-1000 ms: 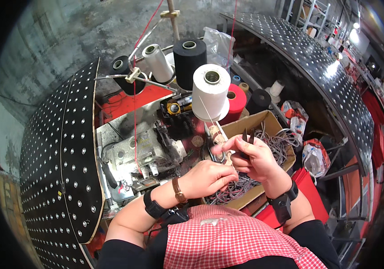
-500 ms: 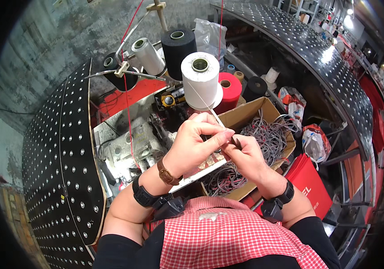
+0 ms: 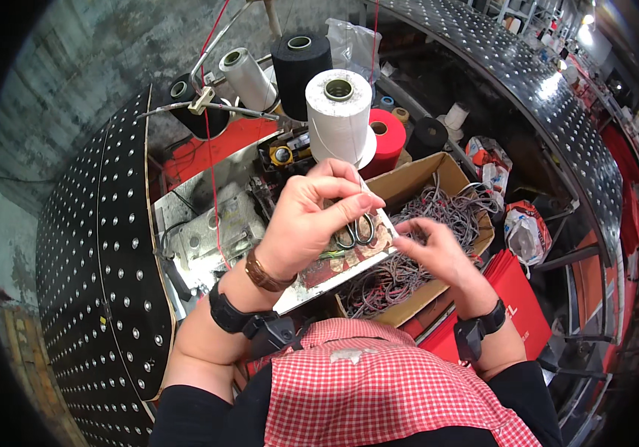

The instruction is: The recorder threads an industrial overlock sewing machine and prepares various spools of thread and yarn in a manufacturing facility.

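Note:
My left hand (image 3: 319,205) is closed, thumb and forefinger pinched together in front of a large white thread cone (image 3: 338,119). A fine white thread runs down the cone towards these fingers; its end is too thin to make out. Below the left hand, scissors (image 3: 354,235) lie with their loop handles showing on the work surface's edge; their blades cannot be seen. My right hand (image 3: 438,249) is beside them, over the edge of a cardboard box, thumb and forefinger apart with nothing visible between them.
The cardboard box (image 3: 427,165) holds tangled grey and red cords (image 3: 446,227). A sewing machine (image 3: 215,231) stands at the left with a red thread running down to it. Black cones (image 3: 301,74) and a red cone (image 3: 386,138) stand behind. Red bags (image 3: 517,305) lie at the right.
The dark tool in my right hand has left it, and scissors now show on the work surface. My right hand has moved right, away from the left hand, and its fingers have spread.

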Motion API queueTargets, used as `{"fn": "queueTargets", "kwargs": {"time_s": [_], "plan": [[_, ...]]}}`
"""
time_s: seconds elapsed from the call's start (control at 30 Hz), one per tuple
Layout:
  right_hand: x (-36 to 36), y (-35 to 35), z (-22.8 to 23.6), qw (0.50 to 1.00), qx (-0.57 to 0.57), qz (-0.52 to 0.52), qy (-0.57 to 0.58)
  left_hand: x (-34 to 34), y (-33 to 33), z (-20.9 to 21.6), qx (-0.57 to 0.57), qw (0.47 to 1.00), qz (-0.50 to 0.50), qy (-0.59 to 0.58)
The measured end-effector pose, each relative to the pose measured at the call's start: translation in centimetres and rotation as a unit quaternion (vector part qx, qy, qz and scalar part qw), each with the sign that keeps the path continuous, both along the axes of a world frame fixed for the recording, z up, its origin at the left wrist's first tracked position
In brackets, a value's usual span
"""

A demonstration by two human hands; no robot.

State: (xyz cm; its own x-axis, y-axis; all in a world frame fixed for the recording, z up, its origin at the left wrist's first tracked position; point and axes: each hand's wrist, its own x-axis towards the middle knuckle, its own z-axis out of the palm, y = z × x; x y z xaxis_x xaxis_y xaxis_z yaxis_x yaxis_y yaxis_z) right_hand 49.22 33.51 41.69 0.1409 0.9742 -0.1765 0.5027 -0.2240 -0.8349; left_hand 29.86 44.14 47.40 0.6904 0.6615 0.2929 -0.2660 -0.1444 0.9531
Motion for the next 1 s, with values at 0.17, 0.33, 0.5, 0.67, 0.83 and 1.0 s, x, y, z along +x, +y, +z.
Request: {"fn": "queueTargets", "kwargs": {"time_s": [0.17,0.33,0.5,0.67,0.83,1.0], "plan": [[1.3,0.6,0.7,0.975,0.185,-0.119,0.019,-0.2,0.5,1.1,-0.027,0.999,-0.004,0.03],[-3.4,2.0,5.0,0.956,0.293,-0.021,-0.004,-0.2,0.6,1.3,-0.033,0.999,-0.005,0.032],[-4.8,3.1,5.7,0.944,0.331,-0.006,-0.012,0.0,0.5,1.2,-0.013,0.999,-0.018,0.026],[-4.1,2.7,5.1,0.96,0.28,0.025,-0.022,-0.2,0.4,0.9,-0.039,0.999,-0.008,-0.006],[-4.3,2.8,6.1,0.933,0.353,-0.03,-0.058,-1.2,0.5,0.9,-0.241,0.965,-0.022,-0.103],[-4.2,4.3,6.7,0.772,0.591,0.094,-0.216,-0.8,0.2,0.5,-0.36,0.915,-0.093,-0.158]]}}
